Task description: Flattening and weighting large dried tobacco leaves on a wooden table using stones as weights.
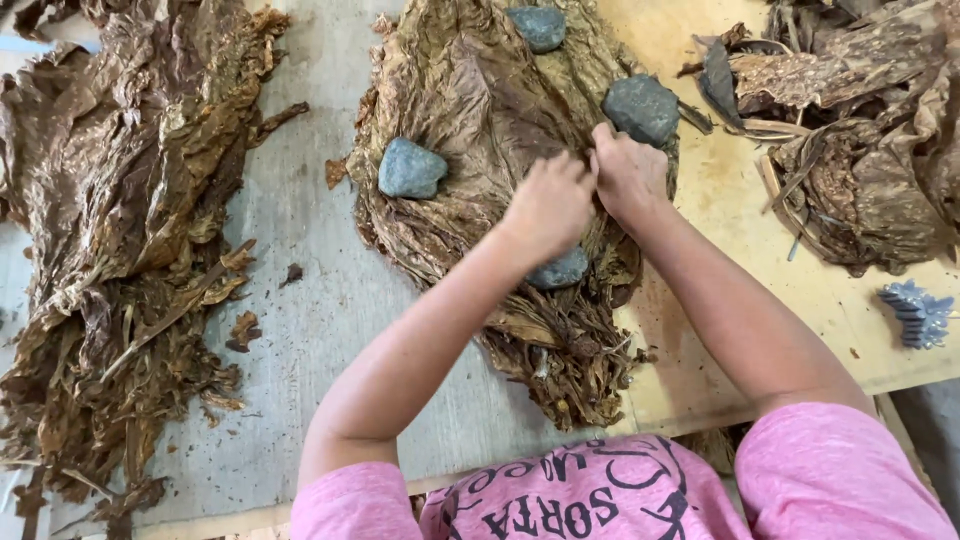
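Nearest the camera are the person's pink shirt point(620, 495) and two bare forearms reaching forward over the counter point(330, 320). The counter is grey board on the left and pale yellowish wood on the right.

The arms meet over the middle stack of dried brown leaves point(470, 150), which lies flat with its stem ends fanned toward the person. The left hand point(548, 205) and right hand point(625, 172) sit side by side, touching, both curled knuckles-up on the top leaf near the stack's right half. Each grip is clenched, pinching the top leaf of that stack between the fingers; the fingertips themselves are hidden under the hands.

Four grey stones rest on the same stack. One point(560, 270) sits just below the left wrist, one point(410, 168) lies to the left of the hands, one point(642, 108) is just beyond the right hand, and the last point(538, 27) sits at the far end.

On the left, well apart, spreads a larger loose heap of leaves point(120, 230), with crumbs scattered between. At the far right lies another pile of leaves and stems point(860, 150), and near the right edge a small bluish-grey jagged object point(918, 312) that I cannot identify.
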